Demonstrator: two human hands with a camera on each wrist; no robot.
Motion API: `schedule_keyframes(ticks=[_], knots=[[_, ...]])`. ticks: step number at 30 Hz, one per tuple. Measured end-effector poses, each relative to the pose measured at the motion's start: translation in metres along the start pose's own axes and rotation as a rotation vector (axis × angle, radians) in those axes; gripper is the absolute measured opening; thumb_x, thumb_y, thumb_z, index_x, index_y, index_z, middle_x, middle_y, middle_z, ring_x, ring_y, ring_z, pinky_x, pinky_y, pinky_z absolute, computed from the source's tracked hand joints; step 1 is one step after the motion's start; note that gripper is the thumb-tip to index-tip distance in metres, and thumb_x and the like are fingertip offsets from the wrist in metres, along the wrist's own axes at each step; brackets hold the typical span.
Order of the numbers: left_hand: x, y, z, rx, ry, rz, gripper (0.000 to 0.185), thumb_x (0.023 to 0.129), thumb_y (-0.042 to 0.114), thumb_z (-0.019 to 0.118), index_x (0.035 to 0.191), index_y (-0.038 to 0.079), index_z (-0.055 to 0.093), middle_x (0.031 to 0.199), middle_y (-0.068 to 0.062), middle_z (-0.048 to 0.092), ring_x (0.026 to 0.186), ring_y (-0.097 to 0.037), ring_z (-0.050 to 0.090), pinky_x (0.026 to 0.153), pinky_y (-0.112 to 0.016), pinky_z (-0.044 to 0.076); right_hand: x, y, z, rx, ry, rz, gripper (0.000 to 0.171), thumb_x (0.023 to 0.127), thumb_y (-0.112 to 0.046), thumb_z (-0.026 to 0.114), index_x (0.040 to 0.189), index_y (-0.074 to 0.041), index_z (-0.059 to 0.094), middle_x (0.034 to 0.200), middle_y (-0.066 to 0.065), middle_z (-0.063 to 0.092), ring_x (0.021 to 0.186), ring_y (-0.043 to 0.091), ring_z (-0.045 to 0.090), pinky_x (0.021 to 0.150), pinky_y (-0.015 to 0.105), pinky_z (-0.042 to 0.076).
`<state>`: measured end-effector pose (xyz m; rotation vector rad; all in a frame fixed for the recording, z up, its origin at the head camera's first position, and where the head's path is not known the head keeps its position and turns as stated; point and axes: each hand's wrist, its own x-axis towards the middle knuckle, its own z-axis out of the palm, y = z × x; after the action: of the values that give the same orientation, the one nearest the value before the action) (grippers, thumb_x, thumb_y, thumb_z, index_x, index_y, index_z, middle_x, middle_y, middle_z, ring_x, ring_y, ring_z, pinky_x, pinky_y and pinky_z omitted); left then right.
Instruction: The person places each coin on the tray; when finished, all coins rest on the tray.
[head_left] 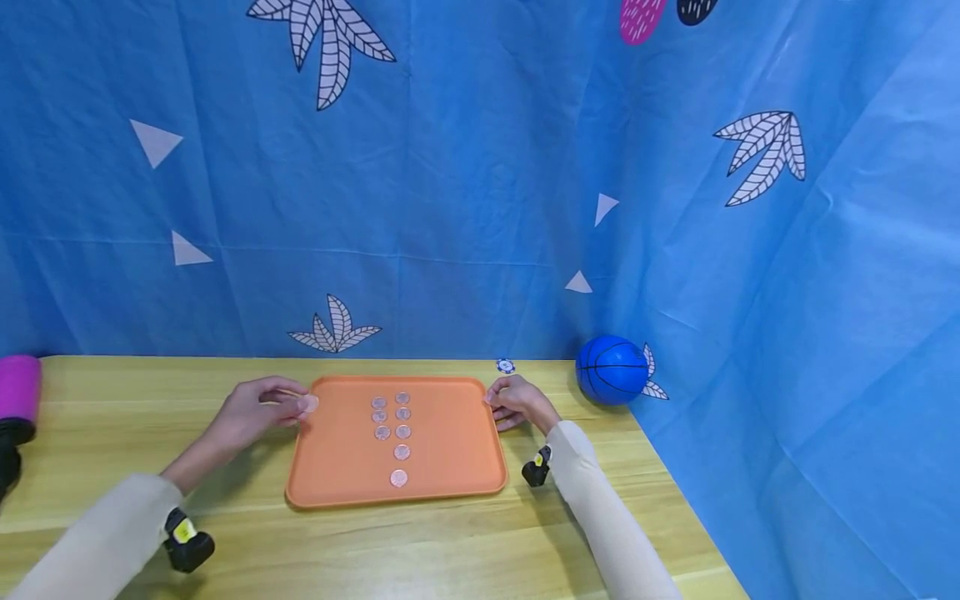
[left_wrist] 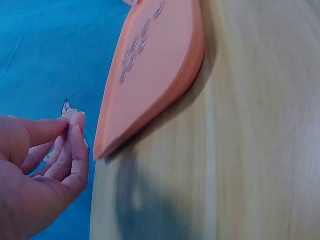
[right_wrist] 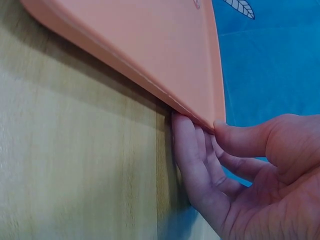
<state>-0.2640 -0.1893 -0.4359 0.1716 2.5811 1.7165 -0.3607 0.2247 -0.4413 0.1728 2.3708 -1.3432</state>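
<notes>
An orange tray (head_left: 453,450) lies on the table, with several silvery coins (head_left: 402,432) set out in two columns near its middle. At the tray's far left corner, my left hand (head_left: 251,411) pinches one coin (head_left: 308,403) between thumb and fingertips. That pinch shows closer in the left wrist view, where the coin (left_wrist: 69,115) is mostly covered by the fingers. My right hand (head_left: 521,400) grips the tray's right rim near the far corner. Its thumb lies on top of the rim and its fingers curl under the edge in the right wrist view.
A blue ball (head_left: 612,370) sits at the table's back right corner. Close behind the tray lies a small blue-and-white chip (head_left: 506,366). A pink and black cylindrical object (head_left: 18,390) stands at the far left. Blue patterned cloth (head_left: 480,183) hangs behind and to the right.
</notes>
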Motion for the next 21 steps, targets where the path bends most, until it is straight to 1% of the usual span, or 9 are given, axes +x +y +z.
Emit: schedule_keyframes(ticks=[2, 4, 9, 11, 13, 15, 17, 19, 21], knots=[[0.0, 0.003, 0.009, -0.024, -0.024, 0.01, 0.037, 0.1, 0.016, 0.073, 0.125, -0.011, 0.065, 0.114, -0.023, 0.071, 0.091, -0.014, 0.072, 0.08, -0.034, 0.064, -0.001, 0.0, 0.0, 0.005, 0.002, 0.0, 0.005, 0.105, -0.006, 0.062, 0.104, -0.001, 0.063, 0.08, 0.006, 0.067, 0.07, 0.018, 0.068, 0.071, 0.04, 0.065], [-0.001, 0.005, 0.016, -0.027, -0.051, 0.018, 0.034, 0.1, 0.015, 0.073, 0.123, -0.009, 0.067, 0.112, -0.02, 0.072, 0.092, -0.017, 0.071, 0.08, -0.034, 0.064, -0.002, 0.001, 0.0, 0.008, 0.001, -0.004, 0.005, 0.105, -0.006, 0.061, 0.105, -0.001, 0.062, 0.079, 0.006, 0.067, 0.069, 0.018, 0.068, 0.071, 0.04, 0.065], [-0.002, 0.012, 0.031, -0.006, -0.104, 0.018, 0.03, 0.099, 0.016, 0.074, 0.12, -0.004, 0.07, 0.11, -0.015, 0.07, 0.092, -0.021, 0.068, 0.077, -0.032, 0.063, -0.003, 0.001, 0.0, 0.005, -0.002, -0.011, 0.005, 0.105, -0.007, 0.061, 0.104, -0.002, 0.062, 0.08, 0.006, 0.067, 0.068, 0.017, 0.068, 0.072, 0.041, 0.065], [-0.002, 0.014, 0.038, -0.012, -0.119, 0.026, 0.026, 0.099, 0.013, 0.074, 0.118, -0.004, 0.071, 0.108, -0.014, 0.069, 0.092, -0.02, 0.067, 0.076, -0.032, 0.063, -0.003, 0.001, 0.0, 0.001, -0.001, -0.011, 0.005, 0.105, -0.007, 0.062, 0.103, -0.003, 0.062, 0.08, 0.005, 0.067, 0.067, 0.016, 0.068, 0.071, 0.041, 0.065], [-0.001, 0.015, 0.046, -0.04, -0.145, 0.052, 0.023, 0.098, 0.007, 0.072, 0.117, -0.007, 0.07, 0.106, -0.015, 0.069, 0.09, -0.02, 0.066, 0.076, -0.032, 0.064, -0.003, 0.001, 0.0, -0.002, 0.001, -0.012, 0.005, 0.105, -0.007, 0.061, 0.102, -0.003, 0.062, 0.08, 0.005, 0.067, 0.068, 0.016, 0.068, 0.071, 0.041, 0.065], [0.0, 0.015, 0.055, -0.076, -0.169, 0.066, 0.021, 0.096, 0.001, 0.071, 0.115, -0.008, 0.07, 0.102, -0.015, 0.069, 0.089, -0.02, 0.066, 0.076, -0.032, 0.064, -0.004, 0.001, 0.0, -0.002, -0.002, -0.015, 0.005, 0.105, -0.007, 0.06, 0.104, -0.002, 0.062, 0.081, 0.006, 0.067, 0.069, 0.016, 0.068, 0.072, 0.041, 0.065], [0.0, 0.015, 0.063, -0.097, -0.192, 0.072, 0.019, 0.095, -0.002, 0.071, 0.113, -0.009, 0.07, 0.099, -0.014, 0.069, 0.087, -0.02, 0.066, 0.074, -0.031, 0.063, -0.003, 0.001, 0.0, -0.003, -0.005, -0.019, 0.006, 0.106, -0.006, 0.059, 0.105, -0.001, 0.062, 0.082, 0.006, 0.067, 0.069, 0.017, 0.068, 0.071, 0.041, 0.065], [0.002, 0.015, 0.069, -0.115, -0.216, 0.062, 0.019, 0.094, -0.002, 0.071, 0.112, -0.009, 0.07, 0.098, -0.014, 0.07, 0.086, -0.02, 0.067, 0.074, -0.031, 0.064, -0.003, 0.001, 0.001, -0.002, -0.004, -0.023, 0.006, 0.106, -0.006, 0.059, 0.106, -0.001, 0.062, 0.083, 0.007, 0.067, 0.07, 0.018, 0.068, 0.071, 0.041, 0.065], [0.002, 0.016, 0.076, -0.126, -0.23, 0.036, 0.018, 0.093, -0.003, 0.072, 0.111, -0.009, 0.07, 0.097, -0.014, 0.07, 0.085, -0.02, 0.069, 0.073, -0.032, 0.064, -0.002, 0.001, 0.001, -0.005, -0.002, -0.025, 0.006, 0.106, -0.006, 0.059, 0.105, -0.001, 0.063, 0.083, 0.007, 0.067, 0.07, 0.018, 0.068, 0.071, 0.04, 0.065]])
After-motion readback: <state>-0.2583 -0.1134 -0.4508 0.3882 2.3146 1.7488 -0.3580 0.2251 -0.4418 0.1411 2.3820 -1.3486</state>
